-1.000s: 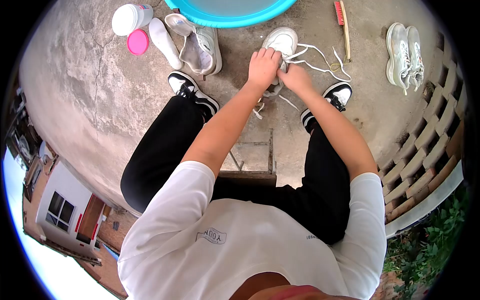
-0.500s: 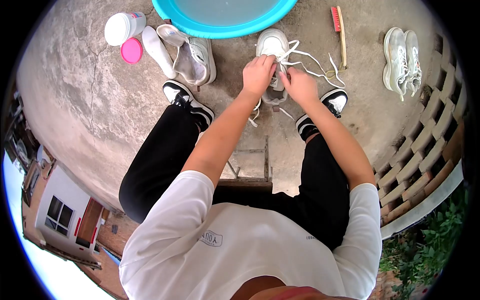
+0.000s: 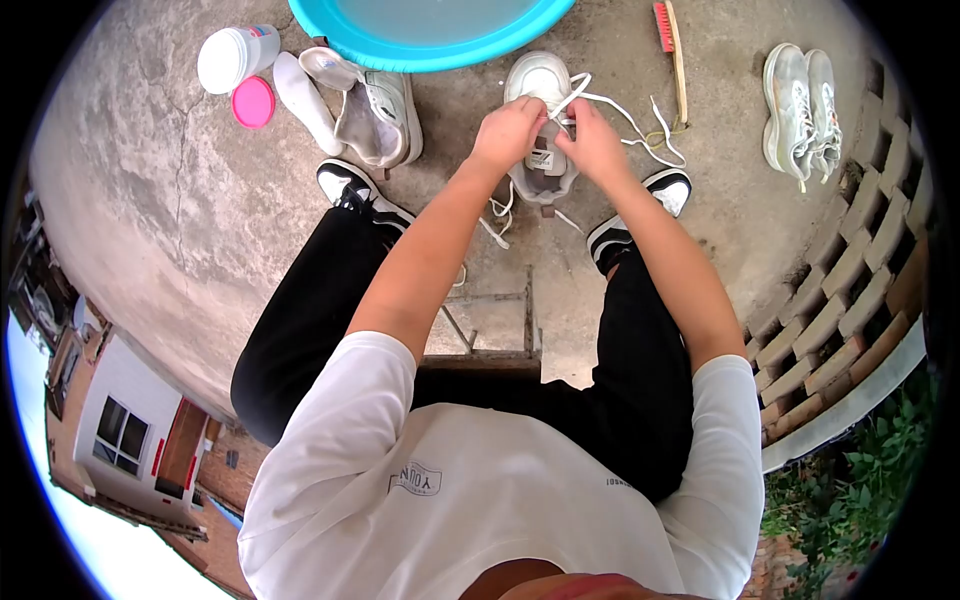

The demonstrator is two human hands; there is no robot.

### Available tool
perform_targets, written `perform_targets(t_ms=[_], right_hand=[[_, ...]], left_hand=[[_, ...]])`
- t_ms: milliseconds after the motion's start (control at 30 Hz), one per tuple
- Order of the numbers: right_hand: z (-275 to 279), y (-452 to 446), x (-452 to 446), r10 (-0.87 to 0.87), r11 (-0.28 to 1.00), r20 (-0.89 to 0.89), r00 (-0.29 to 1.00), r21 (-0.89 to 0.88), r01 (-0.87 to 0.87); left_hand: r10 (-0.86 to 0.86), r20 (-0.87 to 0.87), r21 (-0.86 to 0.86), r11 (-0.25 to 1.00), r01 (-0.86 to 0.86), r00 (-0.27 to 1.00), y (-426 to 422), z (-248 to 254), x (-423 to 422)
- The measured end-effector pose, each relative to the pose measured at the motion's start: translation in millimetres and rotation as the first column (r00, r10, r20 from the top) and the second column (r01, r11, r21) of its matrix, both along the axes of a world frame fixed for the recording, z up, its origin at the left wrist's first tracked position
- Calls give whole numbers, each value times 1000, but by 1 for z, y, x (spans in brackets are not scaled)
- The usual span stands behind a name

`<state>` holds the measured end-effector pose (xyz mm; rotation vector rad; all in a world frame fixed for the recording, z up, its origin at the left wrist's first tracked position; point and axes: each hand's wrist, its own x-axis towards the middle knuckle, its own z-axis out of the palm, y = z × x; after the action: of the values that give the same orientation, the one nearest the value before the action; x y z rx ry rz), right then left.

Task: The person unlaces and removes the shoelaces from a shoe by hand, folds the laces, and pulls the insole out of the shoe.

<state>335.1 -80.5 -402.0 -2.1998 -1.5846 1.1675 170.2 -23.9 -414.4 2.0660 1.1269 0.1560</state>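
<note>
A white sneaker [image 3: 541,78] rests on the concrete between my feet, toe away from me, its opening and grey inside facing me. My left hand [image 3: 507,135] is closed at the left edge of its lacing, with fingertips over the eyelets and partly hidden. On the right edge, my right hand [image 3: 594,145] pinches the white shoelace [image 3: 572,97] near the top of the lacing. A long loose lace end [image 3: 637,130] trails to the right, and another lace end [image 3: 497,232] lies to the left of the heel.
A blue basin [image 3: 420,62] of cloudy water stands ahead. To the left are another sneaker [image 3: 398,110], an insole [image 3: 303,103], a white tub [image 3: 230,62] and a pink lid [image 3: 253,102]. Rightward lie a scrub brush [image 3: 677,70] and a pair of sneakers [image 3: 790,110].
Both hands have shifted slightly up along the lacing, and more of the shoe's inside and tongue label shows. The whole view has moved a little, so things on the ground appear further left.
</note>
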Motion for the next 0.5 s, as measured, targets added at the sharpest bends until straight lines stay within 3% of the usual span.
perform_targets(t_ms=[67, 167, 233, 300, 367, 433, 500], right_hand=[[0, -6, 0, 0, 997, -43, 999, 75, 4], [7, -10, -1, 34, 999, -11, 999, -41, -35], [8, -14, 3, 14, 1000, -74, 997, 3, -14], [14, -17, 3, -1, 999, -134, 991, 43, 7], [24, -17, 4, 91, 986, -118, 989, 149, -73], [28, -19, -1, 63, 992, -111, 992, 118, -50], [30, -20, -4, 35, 996, -103, 994, 88, -26]], left_hand=[[-7, 42, -19, 1000, 8, 999, 4, -1, -7], [23, 93, -29, 999, -21, 995, 3, 3, -11], [55, 98, -32, 998, -52, 994, -1, 16, -13], [82, -9, -149, 985, -82, 997, 0, 27, -10], [98, -44, -175, 979, -104, 994, 2, 31, -7], [112, -78, -203, 971, -126, 991, 1, 28, -7], [57, 50, 37, 998, -59, 997, 4, 17, -8]])
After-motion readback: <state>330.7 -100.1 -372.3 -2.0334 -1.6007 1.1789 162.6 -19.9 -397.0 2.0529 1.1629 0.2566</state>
